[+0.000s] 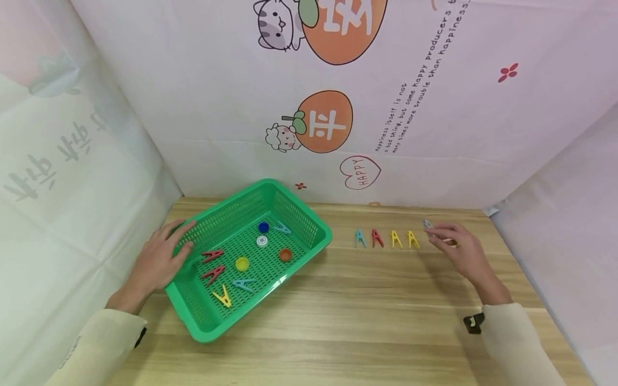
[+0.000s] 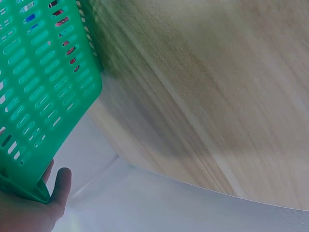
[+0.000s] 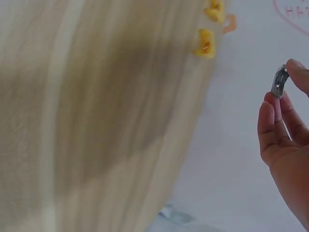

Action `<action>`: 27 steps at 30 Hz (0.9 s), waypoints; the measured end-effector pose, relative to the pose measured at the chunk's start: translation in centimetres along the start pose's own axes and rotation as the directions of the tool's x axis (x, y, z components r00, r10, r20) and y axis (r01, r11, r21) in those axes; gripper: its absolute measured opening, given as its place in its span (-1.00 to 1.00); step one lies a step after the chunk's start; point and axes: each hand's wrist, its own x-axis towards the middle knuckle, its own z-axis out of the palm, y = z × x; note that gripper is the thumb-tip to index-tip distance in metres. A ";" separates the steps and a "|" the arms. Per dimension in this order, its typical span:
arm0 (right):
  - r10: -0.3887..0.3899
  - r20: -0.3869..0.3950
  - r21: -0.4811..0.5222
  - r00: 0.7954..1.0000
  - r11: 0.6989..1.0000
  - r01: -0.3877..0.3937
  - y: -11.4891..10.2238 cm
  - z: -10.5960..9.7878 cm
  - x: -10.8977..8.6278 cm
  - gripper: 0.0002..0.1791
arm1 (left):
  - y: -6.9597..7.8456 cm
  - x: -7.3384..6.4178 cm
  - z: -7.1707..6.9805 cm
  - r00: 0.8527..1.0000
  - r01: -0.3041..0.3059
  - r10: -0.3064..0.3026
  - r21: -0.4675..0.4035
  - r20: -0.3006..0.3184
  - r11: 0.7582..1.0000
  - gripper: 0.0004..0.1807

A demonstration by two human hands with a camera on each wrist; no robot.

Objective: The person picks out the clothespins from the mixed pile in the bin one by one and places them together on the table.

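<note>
My left hand grips the left rim of a green plastic basket; in the left wrist view the rim sits between the thumb and fingers. Inside lie red clothespins, light blue clothespins and a yellow clothespin. Over the table's right side, my right hand pinches a grey-blue clothespin between thumb and fingertips, held off the table. Left of it stands a row: a blue clothespin, a red clothespin and two yellow clothespins.
Bottle caps lie in the basket too: a blue cap, a white cap, a yellow cap and an orange cap. The wooden table meets a printed white cloth at the back, with pale sheets at both sides.
</note>
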 end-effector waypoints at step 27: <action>0.324 0.195 -0.070 0.926 0.946 -0.317 4.7 2.1 -0.2 -0.65 | 0.1 0.0 -0.1 1.000 0.000 0.000 -0.009 0.007 1.000 -0.44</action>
